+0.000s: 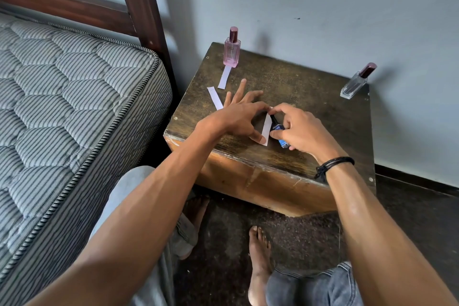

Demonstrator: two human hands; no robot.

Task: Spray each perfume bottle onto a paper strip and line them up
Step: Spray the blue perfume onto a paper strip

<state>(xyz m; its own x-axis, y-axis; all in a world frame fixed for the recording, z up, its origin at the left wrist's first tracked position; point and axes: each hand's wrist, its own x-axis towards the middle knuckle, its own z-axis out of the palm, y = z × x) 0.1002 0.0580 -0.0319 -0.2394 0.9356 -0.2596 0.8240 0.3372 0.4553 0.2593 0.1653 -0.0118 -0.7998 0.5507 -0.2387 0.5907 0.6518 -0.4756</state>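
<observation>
Head: R grip (301, 129) holds blue bottle (278, 128), L grip (236, 119) pinches strip (267, 125).

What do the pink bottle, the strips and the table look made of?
Pink bottle: clear glass or hard plastic, since the pink liquid shows through; glossy. Strips: thin matte white paper, lying flat. Table: dark worn wood; scuffed top, paler chipped front edge.
</observation>
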